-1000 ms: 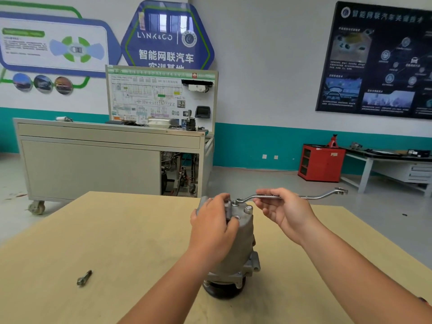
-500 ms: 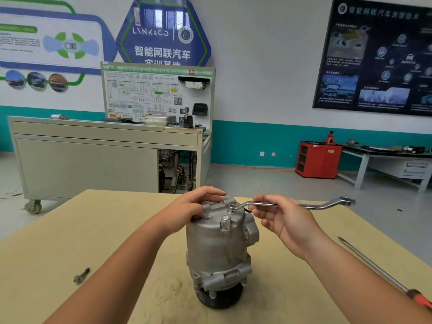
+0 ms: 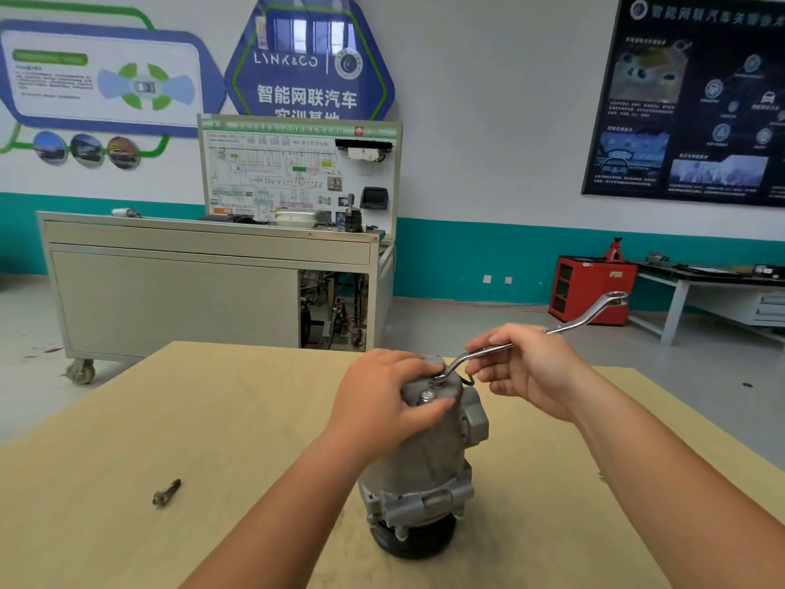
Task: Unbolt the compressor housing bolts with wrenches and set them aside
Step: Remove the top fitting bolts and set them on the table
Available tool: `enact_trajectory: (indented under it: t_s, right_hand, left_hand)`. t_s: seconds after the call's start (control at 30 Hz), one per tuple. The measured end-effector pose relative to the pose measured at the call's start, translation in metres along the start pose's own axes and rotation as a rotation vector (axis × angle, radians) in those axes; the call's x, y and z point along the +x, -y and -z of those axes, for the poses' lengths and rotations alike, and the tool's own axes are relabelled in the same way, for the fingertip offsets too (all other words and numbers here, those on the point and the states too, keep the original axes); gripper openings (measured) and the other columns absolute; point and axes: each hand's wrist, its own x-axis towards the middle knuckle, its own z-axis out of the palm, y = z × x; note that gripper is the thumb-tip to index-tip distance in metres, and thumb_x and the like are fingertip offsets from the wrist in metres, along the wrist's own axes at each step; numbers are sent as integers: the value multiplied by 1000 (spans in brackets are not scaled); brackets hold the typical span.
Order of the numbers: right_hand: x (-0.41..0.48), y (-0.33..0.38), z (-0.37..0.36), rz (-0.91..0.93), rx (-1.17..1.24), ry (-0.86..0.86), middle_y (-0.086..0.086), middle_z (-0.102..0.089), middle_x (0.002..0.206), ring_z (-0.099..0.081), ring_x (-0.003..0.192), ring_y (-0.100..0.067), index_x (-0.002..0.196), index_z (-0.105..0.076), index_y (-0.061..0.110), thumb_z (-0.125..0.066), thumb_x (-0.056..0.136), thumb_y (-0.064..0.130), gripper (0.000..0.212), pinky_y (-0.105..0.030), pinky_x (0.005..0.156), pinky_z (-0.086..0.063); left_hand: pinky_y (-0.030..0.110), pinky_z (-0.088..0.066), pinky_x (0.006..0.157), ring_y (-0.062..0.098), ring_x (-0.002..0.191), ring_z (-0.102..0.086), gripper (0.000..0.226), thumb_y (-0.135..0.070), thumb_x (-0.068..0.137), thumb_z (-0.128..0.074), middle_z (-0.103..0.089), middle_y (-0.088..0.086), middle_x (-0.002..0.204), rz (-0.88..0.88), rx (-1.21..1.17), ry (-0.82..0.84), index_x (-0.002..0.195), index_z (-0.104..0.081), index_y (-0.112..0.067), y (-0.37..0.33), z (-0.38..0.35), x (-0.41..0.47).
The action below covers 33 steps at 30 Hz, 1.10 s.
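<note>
A grey metal compressor (image 3: 424, 465) stands upright on its black pulley in the middle of the wooden table (image 3: 221, 423). My left hand (image 3: 382, 397) grips its top from the left, thumb near a raised bolt (image 3: 426, 394) on the upper face. My right hand (image 3: 526, 367) holds a silver ring wrench (image 3: 565, 327) by its shank. The wrench's near ring sits on a bolt at the back of the compressor's top, and its far end points up and to the right. One removed bolt (image 3: 166, 491) lies on the table at the left.
Past the table's far edge stand a grey wheeled training bench (image 3: 178, 291) with a wiring panel, a red cabinet (image 3: 590, 289) and a side bench (image 3: 722, 286) on the right. The table drops off at its right edge.
The wrench's free end has swung up and away to the right. My left hand has shifted from the far side of the compressor's top to gripping it nearer me.
</note>
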Motion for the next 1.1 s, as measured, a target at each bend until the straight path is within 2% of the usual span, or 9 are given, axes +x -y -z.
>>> enact_trajectory:
  t_s: [0.13,0.27,0.37,0.47,0.6,0.67,0.77,0.9,1.1]
  right_hand:
    - [12,5,6,-67,-78,75,-10,-67,64,-55,46,-11,85,-62,7,-32,91,13,31,-21,43,-42]
    - [17,-3,14,-49,-87,123,-6,-63,62,-48,45,-9,84,-62,10,-30,92,14,33,-21,44,-37]
    - [14,-24,13,-20,67,76,-5,-64,71,-52,59,-12,79,-64,12,-30,91,14,37,-27,56,-37]
    - [11,-36,8,64,176,-5,-6,-66,85,-56,77,-15,71,-66,11,-31,91,11,40,-31,65,-38]
    - [8,-27,8,96,13,1,-2,-53,59,-45,54,-11,77,-62,9,-28,92,10,37,-24,49,-31]
    - [7,-25,11,67,-29,31,-1,-50,53,-41,46,-9,79,-61,10,-28,92,11,35,-20,42,-28]
    - [8,-27,17,28,18,64,-6,-61,60,-46,46,-8,82,-59,9,-28,90,12,33,-17,38,-28]
    - [12,-28,21,33,55,99,-12,-69,71,-50,48,-8,84,-59,7,-26,91,9,34,-16,37,-30]
    - [25,-29,22,92,90,162,-19,-70,72,-60,51,-15,78,-64,4,-28,89,5,38,-18,41,-40]
  left_hand:
    - [21,-36,83,15,99,-60,46,-54,72,-64,-70,-7,110,2,-9,-26,108,-73,-25,2,0,0]
    - [20,-36,80,16,96,-60,52,-60,71,-56,-71,-6,105,-10,10,-32,104,-75,-25,0,0,-1]
    - [24,-40,76,17,89,-62,56,-61,70,-47,-73,-4,97,-9,5,-73,97,-77,-23,-4,-1,-1]
    - [25,-42,75,19,85,-63,51,-56,71,-48,-74,-3,94,-11,5,-91,93,-78,-21,-6,-2,-1]
    - [24,-41,76,18,88,-62,51,-55,72,-47,-74,-3,97,-22,2,-59,94,-78,-21,-5,1,-1]
    - [26,-44,76,19,87,-63,49,-53,73,-48,-74,-3,96,-39,4,-55,93,-78,-20,-6,2,-1]
    - [32,-51,74,20,84,-65,42,-49,73,-52,-74,-4,92,-72,21,-69,89,-78,-21,-7,0,-2]
    - [23,-45,73,18,81,-65,39,-46,71,-54,-74,-5,88,-82,7,-91,86,-78,-20,-6,-1,-3]
    - [23,-47,72,19,81,-66,38,-43,67,-54,-75,-4,89,-91,-46,-100,84,-79,-19,-1,0,0]
